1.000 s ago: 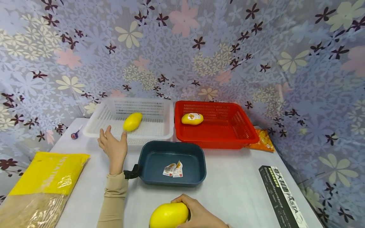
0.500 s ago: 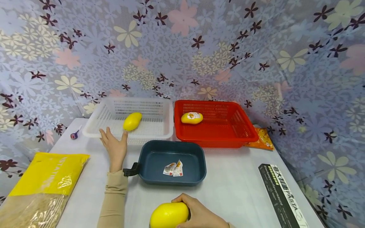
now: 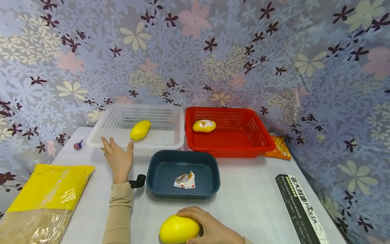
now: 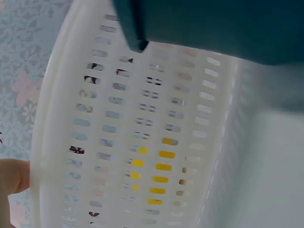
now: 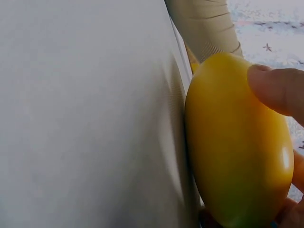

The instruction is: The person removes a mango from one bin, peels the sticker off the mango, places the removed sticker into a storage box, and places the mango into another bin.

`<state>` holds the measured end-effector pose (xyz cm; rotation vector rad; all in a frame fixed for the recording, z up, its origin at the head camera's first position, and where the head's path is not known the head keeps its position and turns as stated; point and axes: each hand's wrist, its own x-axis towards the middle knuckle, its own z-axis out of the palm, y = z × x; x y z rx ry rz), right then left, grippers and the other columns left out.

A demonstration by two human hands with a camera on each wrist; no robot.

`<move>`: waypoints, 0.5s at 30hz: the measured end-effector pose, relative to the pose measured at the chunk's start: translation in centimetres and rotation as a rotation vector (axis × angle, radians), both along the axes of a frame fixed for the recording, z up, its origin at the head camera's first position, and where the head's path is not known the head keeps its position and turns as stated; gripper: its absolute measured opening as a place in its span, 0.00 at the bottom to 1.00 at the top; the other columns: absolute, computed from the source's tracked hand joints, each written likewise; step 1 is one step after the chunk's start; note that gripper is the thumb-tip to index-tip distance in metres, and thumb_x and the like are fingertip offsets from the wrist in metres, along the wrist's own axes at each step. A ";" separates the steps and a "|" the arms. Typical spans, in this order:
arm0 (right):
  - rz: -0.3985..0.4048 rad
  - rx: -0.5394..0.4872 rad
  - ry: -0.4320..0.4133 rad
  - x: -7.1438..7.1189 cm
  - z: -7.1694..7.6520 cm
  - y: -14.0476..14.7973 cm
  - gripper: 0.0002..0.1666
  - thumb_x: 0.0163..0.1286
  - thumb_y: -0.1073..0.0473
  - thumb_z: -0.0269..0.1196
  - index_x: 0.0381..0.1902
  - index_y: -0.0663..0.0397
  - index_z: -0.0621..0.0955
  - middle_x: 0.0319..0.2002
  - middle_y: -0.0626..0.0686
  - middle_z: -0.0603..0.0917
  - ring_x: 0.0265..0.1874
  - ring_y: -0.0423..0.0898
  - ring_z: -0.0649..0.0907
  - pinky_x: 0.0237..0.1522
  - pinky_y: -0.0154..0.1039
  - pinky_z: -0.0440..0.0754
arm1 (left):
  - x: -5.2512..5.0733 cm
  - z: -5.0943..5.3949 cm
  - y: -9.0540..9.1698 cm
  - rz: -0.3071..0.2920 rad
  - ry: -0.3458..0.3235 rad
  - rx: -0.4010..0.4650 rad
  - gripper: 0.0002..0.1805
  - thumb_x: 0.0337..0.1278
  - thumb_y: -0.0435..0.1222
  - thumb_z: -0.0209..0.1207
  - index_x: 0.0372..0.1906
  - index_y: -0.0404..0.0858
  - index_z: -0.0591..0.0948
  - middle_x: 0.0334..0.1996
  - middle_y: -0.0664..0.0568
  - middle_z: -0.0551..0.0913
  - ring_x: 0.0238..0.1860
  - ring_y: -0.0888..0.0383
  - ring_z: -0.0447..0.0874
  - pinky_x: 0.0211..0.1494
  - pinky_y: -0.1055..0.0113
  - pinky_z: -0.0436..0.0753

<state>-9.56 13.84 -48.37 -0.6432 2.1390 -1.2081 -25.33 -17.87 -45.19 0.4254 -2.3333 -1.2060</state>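
Head view, dial centred on the dark teal tub [image 3: 164, 171]. Tub: smooth walls, rounded corners; inside, two torn labels [image 3: 185, 180], white with orange print, lying together, edges curling up.

At 6 o'clock, the held mango [image 3: 175, 230]: yellow, glossy, plump oval, faintly greenish at one end in the right wrist view. Right hand [image 3: 213, 227] grasping it, fingers and thumb curved round its 3 o'clock end. Whether fruit meets the white cloth [image 3: 250, 193]: can't tell.

Just past 9, left hand [image 3: 118, 161] released, fingers spread, at the near rim of the white basket [image 3: 164, 134]; contact unclear. Beige sleeve [image 3: 120, 210] on that arm, wrinkled.

White basket between 10 and 11: pale plastic, walls pierced by rounded slots; one plain mango [image 3: 140, 130] lying aslant in it, yellow showing through slots in the left wrist view. Red basket [image 3: 234, 140] near 2, slotted plastic too; one stickered mango [image 3: 197, 127] toward its 10 o'clock corner.

Outliers: orange packet [image 3: 278, 149], between 2 and 3, partly hidden by red basket; black-and-white pasta box [image 3: 301, 210], between 3 and 4; yellow bag [image 3: 51, 189], shiny film, clear lower part, between 8 and 9; round-headed lollipop [image 3: 78, 146], between 9 and 10.
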 end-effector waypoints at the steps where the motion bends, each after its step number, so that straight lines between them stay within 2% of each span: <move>1: 0.007 -0.010 0.008 0.0 0.0 -0.1 0.36 0.60 0.46 0.67 0.65 0.23 0.68 0.65 0.37 0.70 0.59 0.38 0.68 0.62 0.44 0.71 | -0.1 -0.1 0.0 0.006 0.006 -0.003 0.46 0.65 0.48 0.53 0.73 0.22 0.48 0.77 0.35 0.31 0.74 0.28 0.30 0.76 0.38 0.39; 6: 0.027 -0.049 0.031 -0.4 0.2 -0.4 0.35 0.59 0.49 0.68 0.64 0.26 0.70 0.62 0.38 0.74 0.56 0.35 0.72 0.59 0.37 0.72 | -0.2 -0.2 0.2 0.028 0.010 -0.016 0.47 0.64 0.49 0.54 0.73 0.22 0.48 0.77 0.35 0.32 0.74 0.27 0.34 0.77 0.42 0.41; 10: 0.072 -0.066 0.184 -1.0 0.6 -0.8 0.36 0.59 0.46 0.68 0.66 0.30 0.70 0.63 0.39 0.75 0.58 0.38 0.74 0.62 0.39 0.72 | -0.1 -0.2 0.5 0.028 0.006 -0.031 0.49 0.64 0.49 0.55 0.73 0.21 0.46 0.77 0.34 0.32 0.74 0.27 0.35 0.77 0.41 0.43; 13: 0.095 -0.097 0.302 -1.7 1.5 -1.2 0.37 0.60 0.46 0.68 0.67 0.34 0.70 0.64 0.41 0.75 0.61 0.41 0.74 0.64 0.41 0.72 | -0.2 -0.3 0.7 0.028 0.014 -0.036 0.50 0.63 0.50 0.55 0.73 0.20 0.46 0.77 0.33 0.33 0.74 0.26 0.36 0.77 0.41 0.43; 15: 0.110 -0.132 0.351 -2.4 2.5 -1.5 0.37 0.61 0.47 0.68 0.67 0.37 0.70 0.64 0.43 0.75 0.62 0.42 0.74 0.65 0.42 0.72 | -0.2 -0.4 0.8 0.033 0.025 -0.036 0.49 0.62 0.49 0.56 0.72 0.20 0.48 0.76 0.32 0.34 0.74 0.26 0.37 0.77 0.41 0.44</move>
